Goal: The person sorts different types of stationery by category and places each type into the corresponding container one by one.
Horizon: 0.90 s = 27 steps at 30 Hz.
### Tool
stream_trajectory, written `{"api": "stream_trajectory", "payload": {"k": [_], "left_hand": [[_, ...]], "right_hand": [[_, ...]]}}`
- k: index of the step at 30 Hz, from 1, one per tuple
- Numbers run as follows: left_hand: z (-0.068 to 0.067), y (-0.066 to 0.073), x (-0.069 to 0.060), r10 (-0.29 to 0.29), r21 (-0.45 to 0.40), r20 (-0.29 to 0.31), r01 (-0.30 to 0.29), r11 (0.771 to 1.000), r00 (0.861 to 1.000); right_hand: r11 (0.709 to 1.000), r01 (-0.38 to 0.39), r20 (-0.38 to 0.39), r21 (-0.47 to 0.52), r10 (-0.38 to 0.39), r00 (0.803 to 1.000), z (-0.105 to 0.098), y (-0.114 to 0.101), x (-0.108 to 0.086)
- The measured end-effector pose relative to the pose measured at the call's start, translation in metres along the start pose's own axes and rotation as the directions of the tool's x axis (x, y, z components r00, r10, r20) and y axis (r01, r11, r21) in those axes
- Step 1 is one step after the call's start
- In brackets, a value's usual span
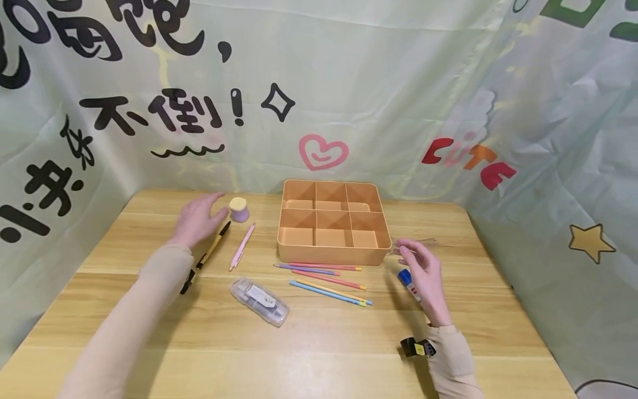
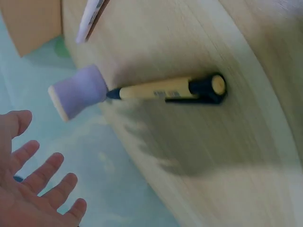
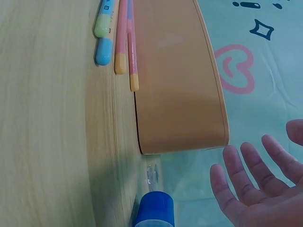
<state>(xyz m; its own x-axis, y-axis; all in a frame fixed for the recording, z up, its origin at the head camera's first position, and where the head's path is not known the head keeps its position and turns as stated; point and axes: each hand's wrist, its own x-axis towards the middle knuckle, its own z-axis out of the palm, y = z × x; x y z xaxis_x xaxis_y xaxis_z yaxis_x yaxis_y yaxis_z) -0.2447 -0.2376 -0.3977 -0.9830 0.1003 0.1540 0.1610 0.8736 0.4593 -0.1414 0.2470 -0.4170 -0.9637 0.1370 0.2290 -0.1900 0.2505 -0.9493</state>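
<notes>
My left hand [image 1: 196, 220] hovers at the back left, fingers spread and holding nothing, as the left wrist view [image 2: 35, 184] shows. Beside its fingertips stands a small purple jar [image 1: 239, 210] with a pale yellow top. Below that hand lies a yellow and black pen [image 2: 156, 90]. A pink pen [image 1: 242, 246] lies to its right. My right hand [image 1: 422, 274] is off the right front corner of the tan six-compartment box [image 1: 331, 255], its fingers [image 3: 246, 182] apart and loosely bent around nothing. Under it lies a blue-capped glue stick [image 1: 406, 279].
Several pastel pencils [image 1: 329, 280] lie in front of the box. A clear case [image 1: 260, 301] with a white label sits nearer the front. Something thin and transparent [image 1: 426, 242] lies behind the right hand. Printed cloth [image 1: 389, 111] hangs around the table.
</notes>
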Motion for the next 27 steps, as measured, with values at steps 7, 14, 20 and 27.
{"api": "stream_trajectory", "payload": {"k": [7, 14, 20, 27], "left_hand": [[0.015, 0.008, 0.01, 0.024, 0.131, 0.034, -0.029, 0.991, 0.999], [0.029, 0.015, 0.016, -0.01, 0.166, 0.108, -0.008, 0.986, 0.994], [0.035, 0.021, 0.018, -0.048, 0.193, 0.169, 0.014, 0.981, 0.984], [0.04, 0.024, 0.023, -0.069, 0.197, 0.17, 0.035, 0.98, 0.983]], "right_hand": [[0.999, -0.001, -0.006, 0.032, 0.001, 1.0, 0.001, 0.0, -0.001], [1.0, -0.009, -0.001, 0.007, 0.009, 1.0, -0.001, -0.001, -0.001], [1.0, -0.016, -0.001, -0.012, 0.016, 1.0, -0.001, -0.003, -0.002], [1.0, -0.011, -0.003, -0.019, 0.011, 1.0, -0.001, -0.001, -0.001]]}}
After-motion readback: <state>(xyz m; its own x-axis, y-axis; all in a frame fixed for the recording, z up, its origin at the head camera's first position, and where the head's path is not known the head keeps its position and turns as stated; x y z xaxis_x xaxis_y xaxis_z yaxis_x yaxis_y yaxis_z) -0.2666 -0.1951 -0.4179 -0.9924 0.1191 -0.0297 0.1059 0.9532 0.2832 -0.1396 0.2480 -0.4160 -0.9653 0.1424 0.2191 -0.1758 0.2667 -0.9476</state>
